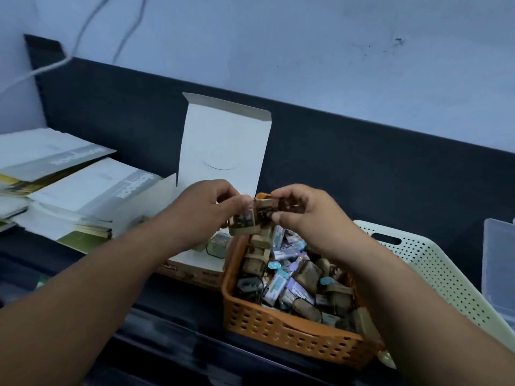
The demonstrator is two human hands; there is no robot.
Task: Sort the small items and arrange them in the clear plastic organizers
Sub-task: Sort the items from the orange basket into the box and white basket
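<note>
An orange perforated basket (281, 331) in front of me is full of several small packaged items (289, 282), tan, white and purple. Above its far end, both hands hold small tan packets (246, 220) that hang together in a short string. My left hand (206, 204) pinches the left side of the bunch. My right hand (303, 210) pinches a packet at the top right between thumb and fingers. A clear plastic organizer (498, 263) shows at the right edge, partly cut off.
An open white cardboard box (223, 146) with its lid up stands behind the hands. Stacks of booklets (83, 190) lie at the left. A cream perforated basket (434, 268) sits under and right of the orange one. A dark backboard and blue wall rise behind.
</note>
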